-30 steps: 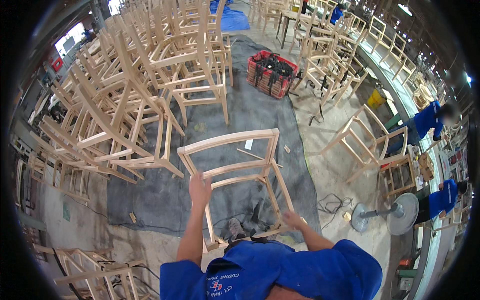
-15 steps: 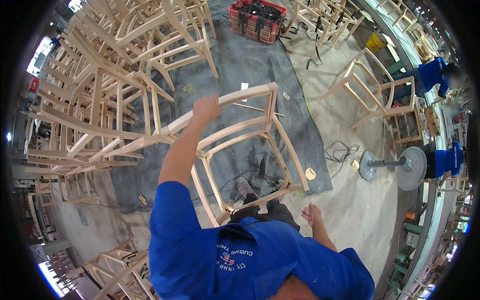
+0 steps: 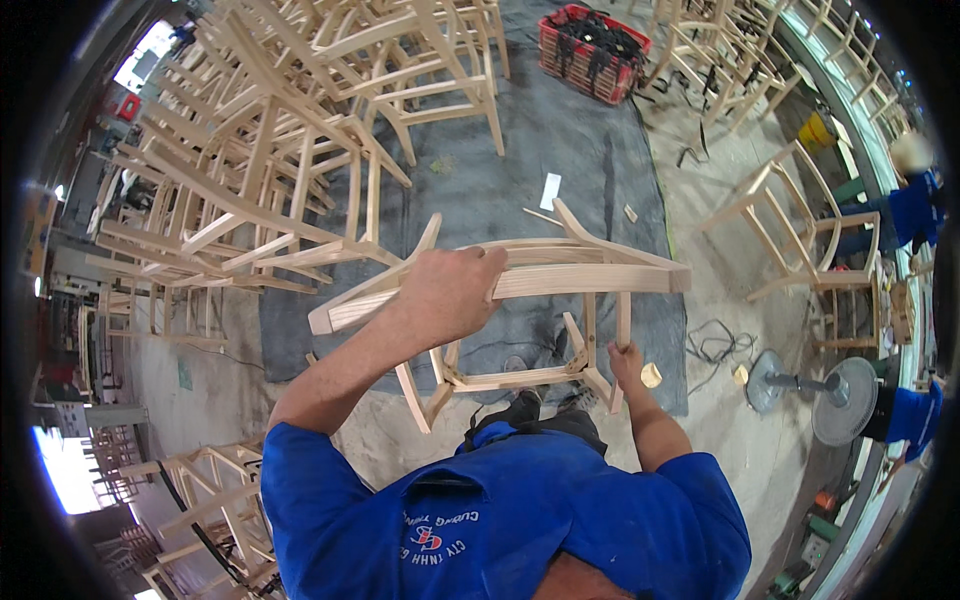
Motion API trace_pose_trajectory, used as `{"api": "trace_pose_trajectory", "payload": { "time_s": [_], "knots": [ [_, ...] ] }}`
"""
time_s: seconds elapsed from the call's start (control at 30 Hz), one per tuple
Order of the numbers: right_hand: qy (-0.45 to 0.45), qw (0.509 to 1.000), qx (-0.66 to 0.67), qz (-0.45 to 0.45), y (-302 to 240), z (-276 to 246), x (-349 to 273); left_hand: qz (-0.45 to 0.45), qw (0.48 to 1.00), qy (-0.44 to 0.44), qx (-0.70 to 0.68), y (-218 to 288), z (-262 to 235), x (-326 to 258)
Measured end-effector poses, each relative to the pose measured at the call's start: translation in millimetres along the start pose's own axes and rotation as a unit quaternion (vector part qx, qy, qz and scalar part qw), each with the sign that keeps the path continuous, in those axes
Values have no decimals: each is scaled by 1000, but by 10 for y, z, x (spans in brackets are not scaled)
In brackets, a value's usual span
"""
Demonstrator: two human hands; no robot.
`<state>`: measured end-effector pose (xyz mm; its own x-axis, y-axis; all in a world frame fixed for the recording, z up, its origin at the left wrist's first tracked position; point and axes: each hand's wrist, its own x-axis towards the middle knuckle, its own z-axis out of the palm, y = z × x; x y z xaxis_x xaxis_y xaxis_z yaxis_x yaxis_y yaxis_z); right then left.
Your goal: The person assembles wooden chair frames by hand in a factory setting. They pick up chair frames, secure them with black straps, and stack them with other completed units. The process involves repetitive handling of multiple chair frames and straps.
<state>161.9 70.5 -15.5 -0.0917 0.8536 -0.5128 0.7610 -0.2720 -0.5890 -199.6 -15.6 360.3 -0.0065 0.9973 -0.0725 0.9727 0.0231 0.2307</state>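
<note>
The chair frame is bare, pale wood, sanded smooth and matt, unvarnished. The stacked chairs look the same. The floor mat is dull grey cloth; the crate is red plastic.

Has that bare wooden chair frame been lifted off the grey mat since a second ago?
Yes. The chair frame is now up in the left hand and right hand, above the grey mat.
</note>
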Motion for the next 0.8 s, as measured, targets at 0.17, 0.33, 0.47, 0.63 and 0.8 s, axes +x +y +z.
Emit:
{"api": "trace_pose_trajectory", "payload": {
  "time_s": [0.17, 0.33, 0.47, 0.63, 0.8],
  "knots": [
    [143, 980, 0, -141, -819, 127, 352, -44, 996, 83, -16, -227, -446, -198],
    [111, 976, 7, -185, -1860, -237, 797, -155, 974, 156, -45, -690, -589, -323],
    [115, 966, -9, -230, -2758, -258, 1046, -232, 949, 213, -14, -1109, -536, -339],
    [100, 947, -123, -279, -3511, -174, 1875, -312, 915, 251, -54, -1678, -334, -49],
    [-51, 939, -184, -287, -4230, 620, 2501, -453, 869, 198, -21, -2256, 28, 201]
  ]
}}
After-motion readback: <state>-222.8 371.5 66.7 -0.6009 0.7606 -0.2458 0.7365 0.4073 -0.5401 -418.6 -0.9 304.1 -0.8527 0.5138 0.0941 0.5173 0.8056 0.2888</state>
